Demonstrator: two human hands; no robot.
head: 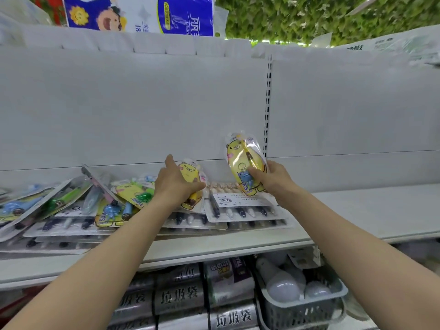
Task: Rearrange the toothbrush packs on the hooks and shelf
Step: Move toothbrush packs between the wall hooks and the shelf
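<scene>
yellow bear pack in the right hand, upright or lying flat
Upright, slightly tilted: the right hand grips the yellow bear pack low, top end pointing up.

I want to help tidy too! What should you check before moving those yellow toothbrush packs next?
1. Right hand grips the raised yellow pack: ok.
2. Left hand holds the lower yellow pack on the pile: ok.
3. Bare room on the shelf to the right: ok.
4. Hooks to hang packs on: not ok, none in view.
5. Pile of packs lying neat: not ok, they are crooked and overlapping.
6. Hanging hole on the raised pack is whole: cannot tell.
</scene>
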